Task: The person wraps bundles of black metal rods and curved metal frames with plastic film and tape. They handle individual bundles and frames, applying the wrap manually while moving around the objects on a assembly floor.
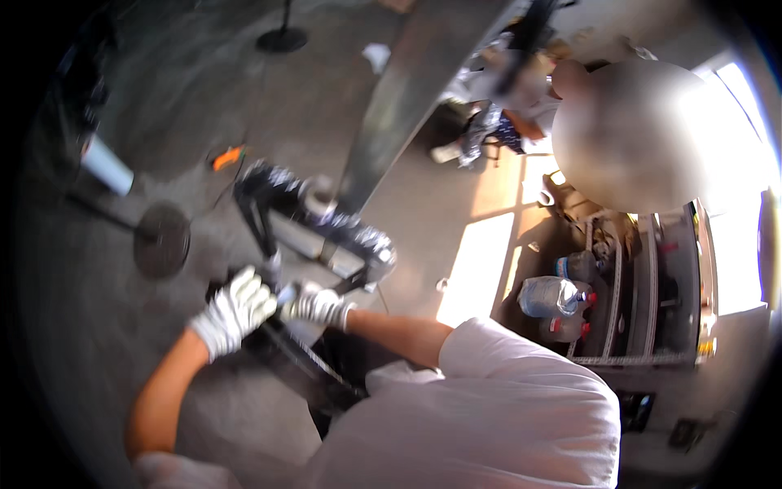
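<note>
Both my hands wear white knit gloves and meet over a black bicycle-like frame (269,216) whose upper bar is wrapped in crinkled shiny film (358,236). My left hand (235,311) curls over a black part just above a black wheel rim (301,367). My right hand (319,305) is closed around a small pale metal piece (285,295) that sits between the two hands. What that piece is, I cannot tell. My white shirt fills the lower right.
A round black stand base (161,238) lies on the concrete floor at left, another (281,38) at the top. An orange tool (228,156) lies on the floor. A grey beam (411,98) runs diagonally. A wire shelf (619,285) holds water bottles (554,295). Another person (505,122) sits beyond.
</note>
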A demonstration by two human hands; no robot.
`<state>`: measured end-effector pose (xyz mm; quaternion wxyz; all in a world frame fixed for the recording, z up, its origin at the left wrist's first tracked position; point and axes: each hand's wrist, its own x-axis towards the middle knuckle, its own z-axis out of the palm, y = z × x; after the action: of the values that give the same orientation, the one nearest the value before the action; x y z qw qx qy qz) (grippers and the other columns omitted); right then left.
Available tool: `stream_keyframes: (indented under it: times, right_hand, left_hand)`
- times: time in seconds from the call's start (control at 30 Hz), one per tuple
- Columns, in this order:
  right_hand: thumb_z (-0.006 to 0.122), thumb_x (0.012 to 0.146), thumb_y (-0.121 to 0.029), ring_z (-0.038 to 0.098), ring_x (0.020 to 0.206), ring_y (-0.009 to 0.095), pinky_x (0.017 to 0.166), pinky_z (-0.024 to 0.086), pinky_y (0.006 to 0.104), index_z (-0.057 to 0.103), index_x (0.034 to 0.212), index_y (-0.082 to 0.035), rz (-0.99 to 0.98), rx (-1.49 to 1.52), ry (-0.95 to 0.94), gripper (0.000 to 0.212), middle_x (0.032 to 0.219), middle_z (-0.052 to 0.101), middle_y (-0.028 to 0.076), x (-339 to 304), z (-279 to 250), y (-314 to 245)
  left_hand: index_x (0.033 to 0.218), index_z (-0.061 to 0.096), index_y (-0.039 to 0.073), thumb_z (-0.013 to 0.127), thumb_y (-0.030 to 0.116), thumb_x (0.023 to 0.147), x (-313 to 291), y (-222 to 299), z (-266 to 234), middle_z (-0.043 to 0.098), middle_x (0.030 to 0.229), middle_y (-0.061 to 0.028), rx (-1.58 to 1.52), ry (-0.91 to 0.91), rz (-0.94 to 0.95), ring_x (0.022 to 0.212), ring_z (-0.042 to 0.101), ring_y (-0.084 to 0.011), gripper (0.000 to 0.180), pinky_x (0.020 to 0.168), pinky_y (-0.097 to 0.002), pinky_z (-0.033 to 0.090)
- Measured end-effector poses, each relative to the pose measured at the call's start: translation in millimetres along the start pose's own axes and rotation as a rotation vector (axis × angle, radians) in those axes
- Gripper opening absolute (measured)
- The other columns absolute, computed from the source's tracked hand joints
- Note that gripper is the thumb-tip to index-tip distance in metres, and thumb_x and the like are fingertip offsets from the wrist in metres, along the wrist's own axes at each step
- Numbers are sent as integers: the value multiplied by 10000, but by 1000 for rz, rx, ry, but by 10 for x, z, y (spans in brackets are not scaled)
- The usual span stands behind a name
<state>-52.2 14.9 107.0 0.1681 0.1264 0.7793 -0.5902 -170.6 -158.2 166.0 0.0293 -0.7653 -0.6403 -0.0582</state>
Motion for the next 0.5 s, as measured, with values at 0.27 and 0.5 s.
stream_keyframes:
  times: [0.27, 0.5]
  right_hand:
    - [574, 818, -126, 597, 774, 150, 731, 481, 265, 530, 1042, 33, -310, 232, -117, 279, 867, 630, 52, 126, 9, 408]
    - [607, 811, -209, 543, 877, 174, 830, 423, 300, 521, 1089, -2, 0, -229, -184, 357, 957, 592, 86, 332, 492, 1061]
  left_hand:
    - [1086, 466, 41, 580, 166, 606, -144, 51, -90, 507, 1009, -143, -61, -86, 69, 993, 490, -324, 509, 1015, -513, 268]
    - [985, 484, 61, 564, 164, 641, -42, 63, -43, 513, 924, -103, -34, -91, 13, 983, 500, -295, 368, 1014, -459, 295]
